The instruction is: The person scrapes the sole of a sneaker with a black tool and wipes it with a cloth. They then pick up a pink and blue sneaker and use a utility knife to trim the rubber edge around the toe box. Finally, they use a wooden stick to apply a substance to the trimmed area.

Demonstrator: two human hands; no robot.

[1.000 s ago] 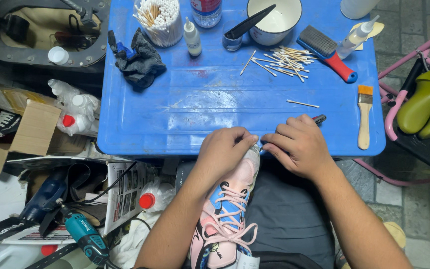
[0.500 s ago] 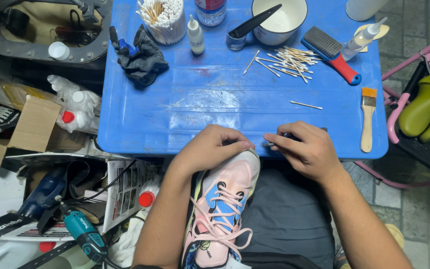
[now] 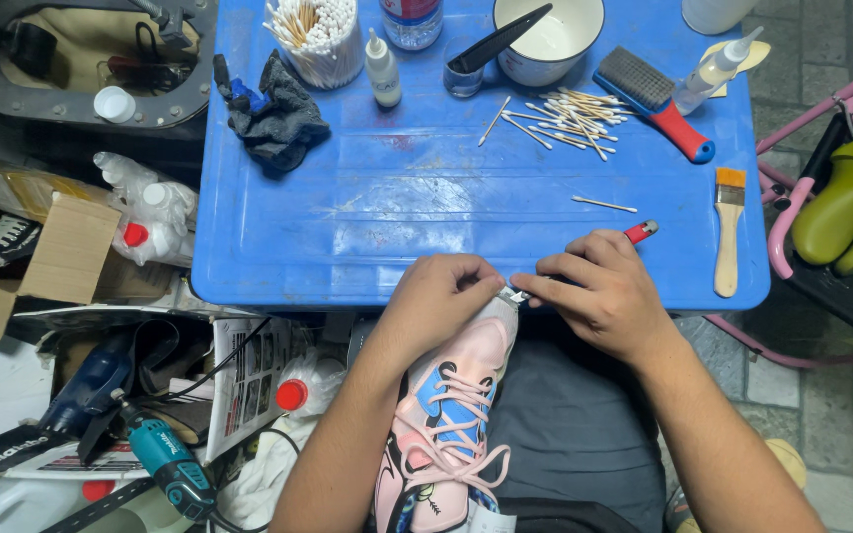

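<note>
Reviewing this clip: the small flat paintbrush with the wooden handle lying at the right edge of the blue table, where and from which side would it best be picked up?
Probably by the bare wooden handle of the paintbrush, pinched across its width from above. It lies flat on the blue table, bristles pointing away from the person, handle end toward them.

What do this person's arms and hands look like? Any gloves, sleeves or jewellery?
Both arms are bare right up to where they leave the picture: no sleeves show. The left hand and right hand wear no gloves, and no rings, watch or bracelet can be seen. The fingers are bare too, with short nails. No markings show on either forearm.
</note>
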